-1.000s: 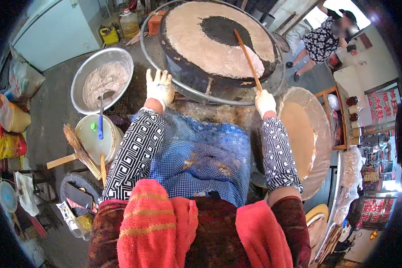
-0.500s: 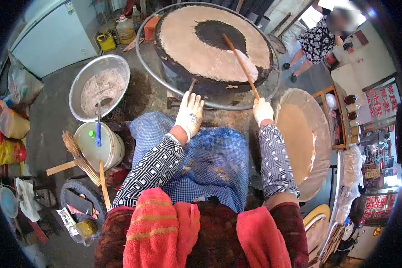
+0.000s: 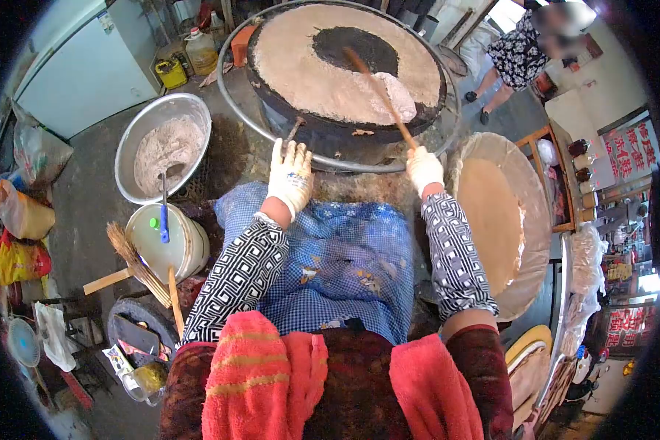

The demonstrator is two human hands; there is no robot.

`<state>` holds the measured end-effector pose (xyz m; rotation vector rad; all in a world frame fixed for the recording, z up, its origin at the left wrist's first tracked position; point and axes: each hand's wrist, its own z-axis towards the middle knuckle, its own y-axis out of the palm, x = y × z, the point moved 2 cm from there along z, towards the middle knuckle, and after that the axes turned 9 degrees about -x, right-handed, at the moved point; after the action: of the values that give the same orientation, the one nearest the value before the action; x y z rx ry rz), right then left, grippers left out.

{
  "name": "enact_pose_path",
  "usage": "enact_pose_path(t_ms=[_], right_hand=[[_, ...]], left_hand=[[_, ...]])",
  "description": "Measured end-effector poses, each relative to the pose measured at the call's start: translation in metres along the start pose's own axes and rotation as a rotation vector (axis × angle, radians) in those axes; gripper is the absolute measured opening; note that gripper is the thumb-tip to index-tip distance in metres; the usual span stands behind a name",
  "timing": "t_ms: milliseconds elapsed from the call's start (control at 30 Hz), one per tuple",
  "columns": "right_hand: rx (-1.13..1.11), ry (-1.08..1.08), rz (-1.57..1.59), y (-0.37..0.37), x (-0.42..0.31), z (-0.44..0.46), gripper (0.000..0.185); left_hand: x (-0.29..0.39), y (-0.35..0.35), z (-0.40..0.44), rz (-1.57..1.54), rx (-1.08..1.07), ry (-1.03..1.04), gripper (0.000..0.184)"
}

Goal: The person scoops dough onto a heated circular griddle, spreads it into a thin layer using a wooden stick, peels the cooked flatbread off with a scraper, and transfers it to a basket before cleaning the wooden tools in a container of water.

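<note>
My right hand [image 3: 424,169], in a white glove, is closed around the near end of a long wooden spreader stick [image 3: 383,95]. The stick reaches over a round black griddle [image 3: 356,48], its far end blurred by motion. A ring of pale batter [image 3: 293,62] covers the griddle around a bare dark middle, and a wetter lump of batter [image 3: 396,99] lies beside the stick. My left hand [image 3: 292,176], gloved too, has its fingers stretched out against a short handle [image 3: 296,129] at the griddle's near edge.
A metal rail [image 3: 330,163] circles the griddle. At right stands a large lined tub of batter [image 3: 484,227]; at left are a metal bowl of flour-like mix [image 3: 170,143] and a white bucket [image 3: 196,246] with a brush [image 3: 136,260]. A person [image 3: 519,55] stands at upper right.
My left hand and the short handle have shifted left, and the lump of batter has moved a little left too. The stick's far end has swung left and up across the griddle.
</note>
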<state>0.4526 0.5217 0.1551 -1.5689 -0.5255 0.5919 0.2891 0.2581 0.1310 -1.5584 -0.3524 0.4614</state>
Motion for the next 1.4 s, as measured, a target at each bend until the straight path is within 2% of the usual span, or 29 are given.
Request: enact_pose_path(t_ms=[67, 133, 233, 300, 400, 433, 500, 567, 633, 700, 767, 833, 867, 1000, 1067, 1100, 1133, 1167, 1200, 1300, 1333, 1400], right_hand=[[-0.002, 0.086, 0.035, 0.003, 0.009, 0.011, 0.036], [0.005, 0.028, 0.047, 0.001, 0.001, 0.015, 0.037], [-0.078, -0.058, -0.015, -0.001, -0.008, -0.001, 0.038], [0.011, 0.007, 0.049, 0.012, 0.015, 0.003, 0.037], [0.060, 0.003, 0.065, 0.010, 0.014, 0.009, 0.037], [0.025, -0.023, 0.077, 0.006, 0.006, 0.007, 0.038], [-0.083, -0.060, 0.068, -0.009, -0.012, -0.008, 0.038], [-0.077, -0.040, 0.086, 0.013, 0.001, -0.009, 0.039], [-0.040, -0.051, 0.099, 0.013, 0.002, 0.005, 0.039], [0.007, -0.061, 0.124, 0.004, -0.005, 0.006, 0.040], [-0.090, -0.084, 0.187, -0.016, -0.030, -0.012, 0.040], [-0.132, -0.161, 0.152, -0.021, -0.036, -0.039, 0.038], [-0.142, -0.164, 0.160, -0.025, -0.037, -0.055, 0.037], [-0.078, -0.240, 0.109, -0.016, 0.008, -0.119, 0.031], [-0.060, -0.274, 0.144, -0.018, 0.029, -0.149, 0.028], [0.004, -0.264, 0.033, -0.010, 0.043, -0.157, 0.029], [-0.150, -0.127, 0.023, -0.012, 0.046, -0.159, 0.032], [-0.193, -0.128, 0.066, 0.002, 0.056, -0.158, 0.035], [-0.237, -0.086, 0.147, 0.007, 0.054, -0.152, 0.036], [-0.242, -0.118, 0.116, 0.001, 0.037, -0.116, 0.033], [-0.236, -0.110, 0.125, 0.002, 0.032, -0.102, 0.033], [-0.076, -0.168, 0.092, 0.003, 0.020, -0.075, 0.032]], left_hand=[[-0.006, 0.006, 0.004, 0.032, 0.051, -0.017, 0.050], [-0.015, 0.007, 0.003, 0.052, 0.137, -0.018, 0.050], [-0.026, 0.006, 0.003, 0.028, 0.092, -0.049, 0.051], [-0.037, 0.026, 0.009, 0.099, 0.148, -0.079, 0.052], [-0.050, 0.016, 0.011, 0.130, 0.040, -0.133, 0.054], [-0.054, 0.010, 0.011, 0.137, 0.044, -0.133, 0.054], [-0.061, 0.000, 0.012, 0.101, -0.094, -0.188, 0.054], [-0.077, 0.012, 0.018, 0.135, -0.099, -0.210, 0.055], [-0.079, -0.007, 0.018, 0.169, -0.159, -0.273, 0.054], [-0.073, -0.020, 0.015, 0.214, -0.074, -0.287, 0.051], [-0.043, -0.042, 0.010, 0.020, -0.056, -0.180, 0.051], [-0.013, -0.023, 0.000, -0.134, 0.256, 0.040, 0.052], [-0.008, 0.002, -0.001, -0.123, 0.264, 0.051, 0.054], [-0.029, 0.023, -0.003, -0.076, 0.373, -0.012, 0.050], [-0.037, -0.003, -0.009, -0.112, 0.330, 0.007, 0.056], [-0.041, 0.000, -0.005, -0.090, 0.295, -0.016, 0.060], [-0.039, 0.000, -0.003, -0.124, 0.315, -0.056, 0.059], [-0.033, 0.006, -0.002, -0.036, 0.307, -0.087, 0.053], [-0.020, 0.001, -0.001, -0.081, 0.290, -0.043, 0.053], [0.015, 0.006, -0.004, -0.184, 0.173, 0.047, 0.056], [0.022, 0.009, -0.005, -0.141, 0.108, 0.007, 0.058], [0.014, 0.013, -0.003, -0.102, 0.140, 0.014, 0.060]])
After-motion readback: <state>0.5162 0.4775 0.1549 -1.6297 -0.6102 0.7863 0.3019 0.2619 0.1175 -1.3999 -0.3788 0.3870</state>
